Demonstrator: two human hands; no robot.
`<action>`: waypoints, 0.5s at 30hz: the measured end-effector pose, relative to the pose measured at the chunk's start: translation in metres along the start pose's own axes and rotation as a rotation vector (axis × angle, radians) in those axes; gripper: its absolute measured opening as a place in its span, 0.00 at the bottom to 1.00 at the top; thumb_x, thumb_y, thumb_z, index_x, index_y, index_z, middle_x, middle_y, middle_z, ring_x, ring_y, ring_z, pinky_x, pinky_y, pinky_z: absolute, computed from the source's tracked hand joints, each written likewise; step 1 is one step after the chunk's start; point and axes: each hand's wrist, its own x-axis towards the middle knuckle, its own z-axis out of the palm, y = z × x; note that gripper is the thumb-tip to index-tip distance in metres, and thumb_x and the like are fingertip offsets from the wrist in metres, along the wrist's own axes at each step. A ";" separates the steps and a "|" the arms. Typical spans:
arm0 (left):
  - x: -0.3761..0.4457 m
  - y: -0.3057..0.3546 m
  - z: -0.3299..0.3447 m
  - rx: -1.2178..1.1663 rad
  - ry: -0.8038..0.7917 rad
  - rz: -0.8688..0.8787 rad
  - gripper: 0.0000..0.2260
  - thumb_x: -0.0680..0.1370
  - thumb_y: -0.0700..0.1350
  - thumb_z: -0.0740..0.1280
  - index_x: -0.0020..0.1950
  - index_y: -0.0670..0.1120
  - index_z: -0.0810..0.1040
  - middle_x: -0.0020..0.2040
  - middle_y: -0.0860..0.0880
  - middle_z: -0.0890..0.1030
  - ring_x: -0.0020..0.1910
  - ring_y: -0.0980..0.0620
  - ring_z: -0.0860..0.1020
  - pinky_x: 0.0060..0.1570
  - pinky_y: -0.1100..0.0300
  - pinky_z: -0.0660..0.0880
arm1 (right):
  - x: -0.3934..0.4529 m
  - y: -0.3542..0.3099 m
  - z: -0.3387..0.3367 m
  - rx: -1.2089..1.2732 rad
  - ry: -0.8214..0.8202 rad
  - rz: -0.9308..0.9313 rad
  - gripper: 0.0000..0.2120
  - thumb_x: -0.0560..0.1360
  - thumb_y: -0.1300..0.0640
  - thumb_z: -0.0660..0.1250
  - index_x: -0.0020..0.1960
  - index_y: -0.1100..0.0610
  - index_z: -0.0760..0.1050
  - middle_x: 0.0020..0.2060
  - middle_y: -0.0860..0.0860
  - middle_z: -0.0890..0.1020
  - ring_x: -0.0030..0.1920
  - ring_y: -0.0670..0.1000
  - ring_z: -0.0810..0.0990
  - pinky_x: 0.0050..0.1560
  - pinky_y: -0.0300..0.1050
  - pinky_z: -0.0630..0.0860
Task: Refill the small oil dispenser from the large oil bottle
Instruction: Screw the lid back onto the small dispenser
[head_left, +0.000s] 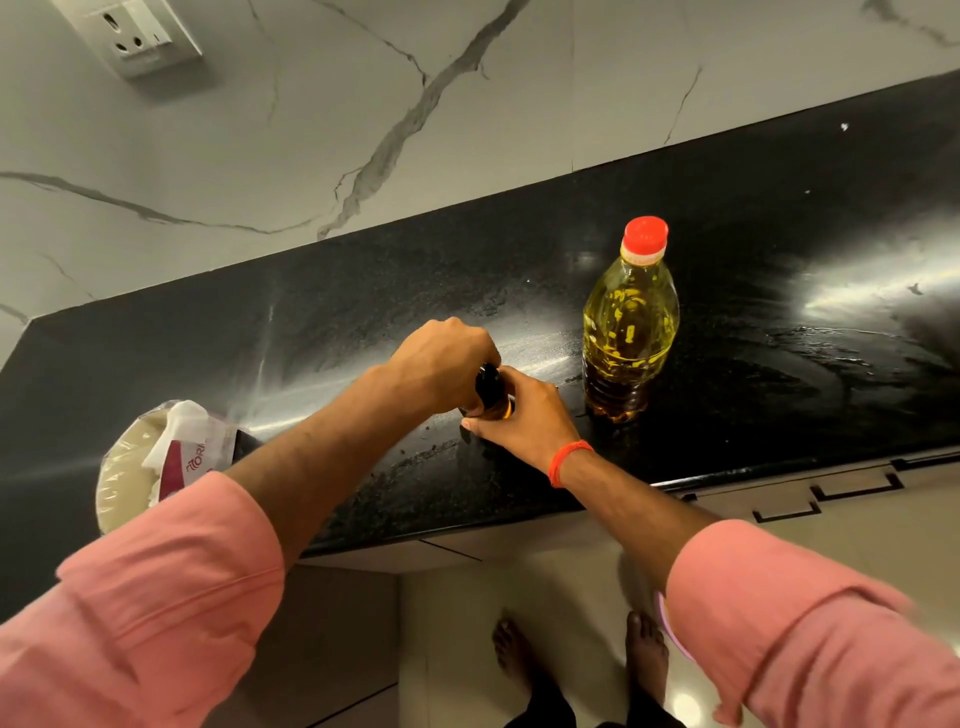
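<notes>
The small oil dispenser (491, 391), dark with a black cap and amber glass, stands on the black counter (753, 249), mostly hidden between my hands. My left hand (441, 364) grips its black top from above. My right hand (522, 415) is curled round its body from the right; a red thread is tied at that wrist. The large oil bottle (629, 325), clear plastic with yellow oil and a red cap screwed on, stands upright just to the right of my hands, untouched.
A plastic pack of flat breads (150, 462) lies on the counter's left near the front edge. A marble wall with a socket (132, 39) backs the counter. Drawer handles (857, 488) sit below the front edge. My bare feet (582, 660) stand on the tiled floor.
</notes>
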 end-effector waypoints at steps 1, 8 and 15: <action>0.000 0.000 0.001 -0.004 -0.009 0.018 0.17 0.75 0.49 0.76 0.63 0.52 0.81 0.52 0.48 0.85 0.49 0.46 0.83 0.48 0.49 0.82 | 0.000 -0.001 0.000 0.000 0.004 0.004 0.25 0.64 0.46 0.81 0.58 0.46 0.78 0.51 0.45 0.86 0.55 0.47 0.82 0.60 0.49 0.80; 0.003 0.009 0.014 -0.034 0.012 -0.241 0.29 0.71 0.72 0.69 0.44 0.45 0.74 0.36 0.49 0.77 0.32 0.51 0.75 0.27 0.58 0.69 | -0.002 0.001 0.000 0.037 -0.005 -0.004 0.26 0.65 0.49 0.81 0.61 0.46 0.79 0.48 0.44 0.86 0.53 0.47 0.84 0.58 0.50 0.81; 0.007 0.009 0.021 -0.039 0.110 -0.248 0.26 0.77 0.66 0.68 0.33 0.47 0.65 0.31 0.49 0.71 0.27 0.51 0.69 0.25 0.58 0.63 | -0.001 -0.001 0.000 -0.006 -0.003 -0.009 0.27 0.64 0.47 0.81 0.61 0.46 0.79 0.48 0.45 0.86 0.52 0.48 0.84 0.56 0.51 0.82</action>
